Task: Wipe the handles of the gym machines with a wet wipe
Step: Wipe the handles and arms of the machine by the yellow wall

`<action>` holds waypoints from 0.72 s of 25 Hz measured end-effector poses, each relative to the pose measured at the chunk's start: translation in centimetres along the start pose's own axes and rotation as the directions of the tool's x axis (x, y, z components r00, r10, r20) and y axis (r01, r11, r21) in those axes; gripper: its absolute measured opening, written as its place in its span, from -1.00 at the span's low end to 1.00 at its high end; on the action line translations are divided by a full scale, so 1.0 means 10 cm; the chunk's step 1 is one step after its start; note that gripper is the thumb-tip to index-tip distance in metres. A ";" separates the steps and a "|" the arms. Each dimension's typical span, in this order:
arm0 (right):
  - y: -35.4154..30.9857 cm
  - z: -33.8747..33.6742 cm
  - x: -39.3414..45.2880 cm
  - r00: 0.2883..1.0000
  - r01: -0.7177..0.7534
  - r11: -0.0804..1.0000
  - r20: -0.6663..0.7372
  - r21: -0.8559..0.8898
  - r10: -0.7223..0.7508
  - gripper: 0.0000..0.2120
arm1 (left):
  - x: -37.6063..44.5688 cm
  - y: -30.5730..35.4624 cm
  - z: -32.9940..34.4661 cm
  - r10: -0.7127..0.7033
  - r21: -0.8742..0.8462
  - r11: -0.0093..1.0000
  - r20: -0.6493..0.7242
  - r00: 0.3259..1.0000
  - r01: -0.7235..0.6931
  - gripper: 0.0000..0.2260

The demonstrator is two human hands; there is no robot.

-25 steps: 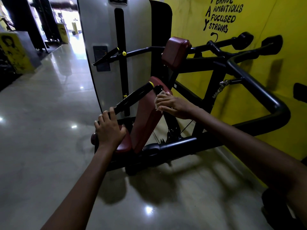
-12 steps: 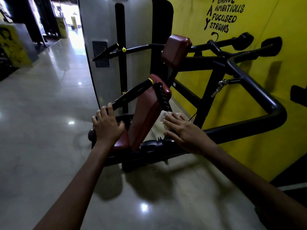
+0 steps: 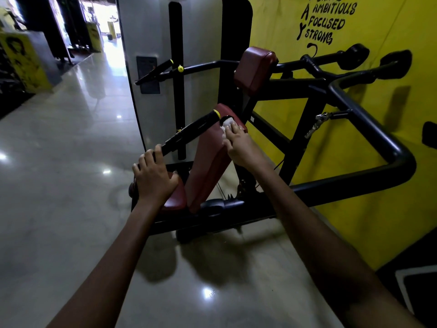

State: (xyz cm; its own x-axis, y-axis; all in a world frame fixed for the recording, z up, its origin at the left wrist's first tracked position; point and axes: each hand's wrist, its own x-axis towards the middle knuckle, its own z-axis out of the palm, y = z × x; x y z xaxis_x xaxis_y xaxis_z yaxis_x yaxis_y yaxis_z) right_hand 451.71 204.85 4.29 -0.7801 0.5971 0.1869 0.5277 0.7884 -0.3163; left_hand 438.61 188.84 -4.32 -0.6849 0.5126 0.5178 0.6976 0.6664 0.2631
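Wiping down the seated machine's handle

Right hand [image 3: 243, 147] pinched the crumpled white wet wipe [image 3: 226, 124] against the top of a black ribbed handle [image 3: 227, 118]; left hand [image 3: 153, 178] curled round the long black foam handle [image 3: 189, 133]. Wipe looked soft and limp, probably best bunched up in the fingertips.

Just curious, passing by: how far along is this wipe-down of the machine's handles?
Nothing visibly finished. In hand: the right hand presses a white wet wipe on the near handle's top, while the left hand grips the yellow-tipped handle. The far handles look untouched.
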 end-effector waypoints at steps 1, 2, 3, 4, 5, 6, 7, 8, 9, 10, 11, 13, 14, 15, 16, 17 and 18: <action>-0.02 -0.02 0.04 1.000 -0.002 1.000 -0.004 0.007 0.002 -0.54 | 0.00 0.00 0.00 -0.002 -0.002 1.000 0.004 1.000 0.002 -0.31; -0.03 -0.02 0.03 1.000 -0.002 1.000 -0.017 0.009 0.002 -0.54 | 0.00 0.00 0.00 -0.003 -0.006 1.000 0.009 1.000 0.003 -0.30; -0.02 -0.01 -0.02 1.000 -0.006 1.000 -0.031 0.012 0.007 -0.54 | 0.00 0.01 0.00 -0.004 -0.010 1.000 0.013 1.000 0.005 -0.30; -0.01 0.03 -0.10 0.999 -0.016 1.000 -0.047 0.017 0.016 -0.53 | 0.00 0.01 0.00 -0.007 -0.012 1.000 0.014 1.000 0.007 -0.30; 0.00 0.08 -0.22 0.998 -0.028 0.999 -0.064 0.023 0.029 -0.51 | 0.00 0.01 0.00 -0.010 -0.013 1.000 0.013 1.000 0.010 -0.30; 0.01 0.15 -0.36 0.996 -0.039 0.999 -0.083 0.027 0.041 -0.49 | 0.00 0.01 0.01 -0.011 -0.012 1.000 0.010 1.000 0.011 -0.30; 0.02 0.22 -0.50 0.994 -0.047 0.999 -0.099 0.020 0.049 -0.48 | 0.01 0.00 0.02 -0.009 -0.010 1.000 0.005 1.000 0.009 -0.30; 0.02 0.27 -0.62 0.993 -0.052 0.999 -0.110 0.005 0.052 -0.46 | 0.01 0.00 0.03 -0.007 -0.008 1.000 0.003 1.000 0.007 -0.30; 0.02 0.30 -0.70 0.992 -0.060 0.998 -0.116 -0.002 0.059 -0.46 | 0.01 0.00 0.03 -0.005 -0.003 1.000 0.000 1.000 0.005 -0.30; 0.02 0.32 -0.73 0.990 -0.072 0.997 -0.117 0.005 0.072 -0.45 | 0.01 -0.01 0.04 -0.004 0.003 1.000 -0.006 1.000 0.004 -0.30; 0.01 0.30 -0.70 0.989 -0.087 0.996 -0.114 0.024 0.089 -0.44 | 0.02 -0.01 0.04 -0.005 0.007 1.000 -0.010 1.000 0.005 -0.30; -0.03 0.25 -0.54 0.987 -0.116 0.992 -0.106 0.059 0.121 -0.42 | 0.01 0.00 0.04 -0.006 0.009 1.000 -0.007 1.000 0.006 -0.30; -0.04 0.22 -0.41 0.985 -0.123 0.990 -0.112 0.061 0.130 -0.41 | 0.01 0.00 0.04 -0.007 0.007 1.000 -0.006 1.000 0.007 -0.29; -0.05 0.20 -0.27 0.983 -0.134 0.989 -0.119 0.056 0.139 -0.40 | 0.02 0.00 0.03 -0.008 0.004 1.000 -0.007 1.000 0.008 -0.29; -0.06 0.16 -0.14 0.980 -0.148 0.988 -0.127 0.054 0.153 -0.40 | 0.02 0.00 0.03 -0.010 0.002 1.000 -0.006 1.000 0.010 -0.29; -0.05 0.12 -0.04 0.976 -0.165 0.985 -0.137 0.059 0.172 -0.40 | 0.02 0.00 0.03 -0.010 0.001 1.000 -0.006 1.000 0.010 -0.29; -0.04 0.07 0.03 0.972 -0.177 0.982 -0.145 0.070 0.186 -0.41 | 0.01 -0.01 0.03 -0.010 0.000 1.000 -0.008 1.000 0.010 -0.29</action>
State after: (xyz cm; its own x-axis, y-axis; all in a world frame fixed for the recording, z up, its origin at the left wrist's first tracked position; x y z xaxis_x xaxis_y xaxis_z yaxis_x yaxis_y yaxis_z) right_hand 450.99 204.59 3.82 -0.6114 0.7483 0.2575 0.6326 0.6576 -0.4091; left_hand 438.41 189.03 -4.50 -0.6899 0.5015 0.5220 0.6909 0.6716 0.2678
